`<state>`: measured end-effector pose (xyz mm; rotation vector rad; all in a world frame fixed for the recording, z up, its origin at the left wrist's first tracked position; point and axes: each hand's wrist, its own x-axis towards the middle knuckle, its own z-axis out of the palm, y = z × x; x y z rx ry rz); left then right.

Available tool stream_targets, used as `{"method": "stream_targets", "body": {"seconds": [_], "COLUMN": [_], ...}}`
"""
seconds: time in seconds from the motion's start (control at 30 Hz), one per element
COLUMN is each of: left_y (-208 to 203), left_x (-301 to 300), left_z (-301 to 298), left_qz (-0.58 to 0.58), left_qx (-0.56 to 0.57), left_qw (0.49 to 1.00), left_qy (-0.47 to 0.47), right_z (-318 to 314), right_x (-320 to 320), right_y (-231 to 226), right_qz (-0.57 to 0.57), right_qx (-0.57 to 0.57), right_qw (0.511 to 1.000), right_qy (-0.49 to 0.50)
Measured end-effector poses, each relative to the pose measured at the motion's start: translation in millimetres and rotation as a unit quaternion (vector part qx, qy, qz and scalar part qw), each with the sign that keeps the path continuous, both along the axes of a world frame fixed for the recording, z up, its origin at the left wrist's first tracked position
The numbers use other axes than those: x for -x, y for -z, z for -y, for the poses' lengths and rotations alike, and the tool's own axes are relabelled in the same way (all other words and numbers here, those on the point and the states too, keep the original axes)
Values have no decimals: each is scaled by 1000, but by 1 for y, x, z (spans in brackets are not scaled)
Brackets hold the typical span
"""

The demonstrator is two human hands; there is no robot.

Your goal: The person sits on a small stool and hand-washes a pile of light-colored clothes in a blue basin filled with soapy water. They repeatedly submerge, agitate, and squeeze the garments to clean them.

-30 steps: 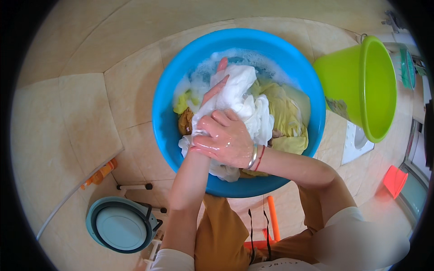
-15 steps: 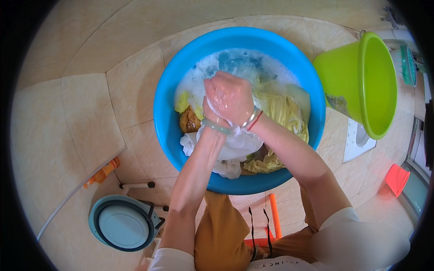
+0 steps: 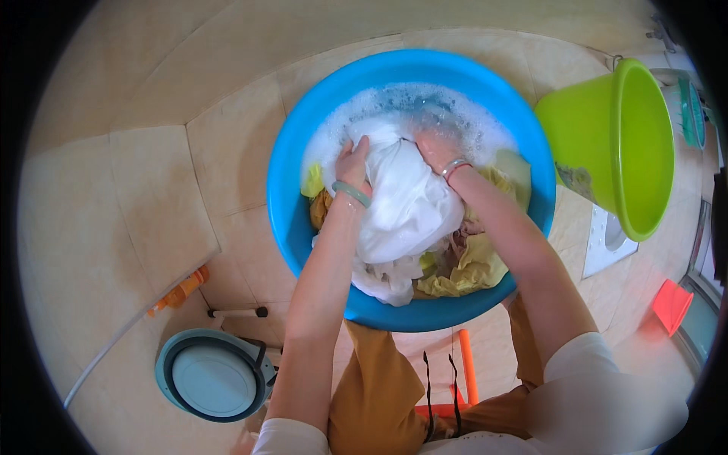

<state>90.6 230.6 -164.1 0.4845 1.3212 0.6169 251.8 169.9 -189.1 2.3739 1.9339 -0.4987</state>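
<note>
A white cloth [image 3: 409, 208] lies bunched in a round blue basin [image 3: 282, 182], its wet folds spread between my two hands. At its left side, my left hand [image 3: 353, 168] is closed on the cloth, thumb pointing away from me, a pale green bangle on the wrist. My right hand [image 3: 441, 149] grips its far right edge at the foam, with the fingertips partly hidden by suds. Beneath and around the cloth are yellow fabric [image 3: 474, 269], brown fabric [image 3: 321, 208] and another whitish wet piece [image 3: 385, 282]. Soapy water [image 3: 394, 98] fills the basin's far side.
A lime-green bucket [image 3: 599, 136] is tipped toward the right beside the basin. A squat toilet pan [image 3: 607, 239] and a red-orange dustpan-like piece [image 3: 672, 305] lie farther right. To the lower left are a grey-blue folding basin [image 3: 214, 379] and an orange bottle [image 3: 184, 288].
My clasped hands have come apart, the left to one side and the right toward the foam. The white cloth is now spread out between them.
</note>
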Motion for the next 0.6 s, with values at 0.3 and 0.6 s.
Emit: {"method": "stream_targets", "body": {"seconds": [0.3,0.6], "left_y": [-28,-49], "left_x": [5,-2], "left_z": [-5,6], "left_qz": [298,500], "left_qx": [51,231], "left_qw": [953,828], "left_qy": [4,103], "right_z": [1,37], "right_x": [58,113], "right_y": [-93,-161], "right_qz": [-225,-253], "right_qx": [-296,-362], "right_qw": [928,895], "right_qy": [-35,-69]}}
